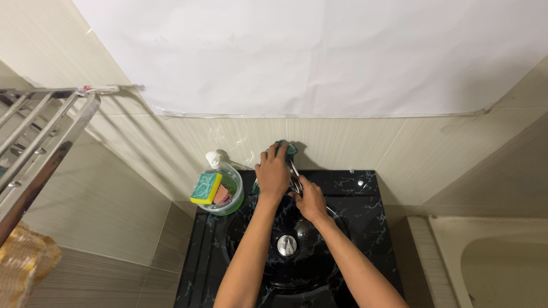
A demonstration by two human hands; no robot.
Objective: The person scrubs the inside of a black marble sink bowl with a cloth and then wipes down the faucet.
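Here the left hand (273, 171) clamps a green cloth (287, 149), the right hand (311, 199) seemingly grips the tap (294, 178); sponge tub (224, 191) alongside.

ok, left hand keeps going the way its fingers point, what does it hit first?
The left hand already grips a teal cloth, fingers pointing up-frame. Straight on, it would probably meet the beige tiled wall just behind the cloth, though how far off the wall is cannot be judged.

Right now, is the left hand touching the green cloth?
Touching. The head view shows the left hand pressing on the green cloth, fingers curled over it.
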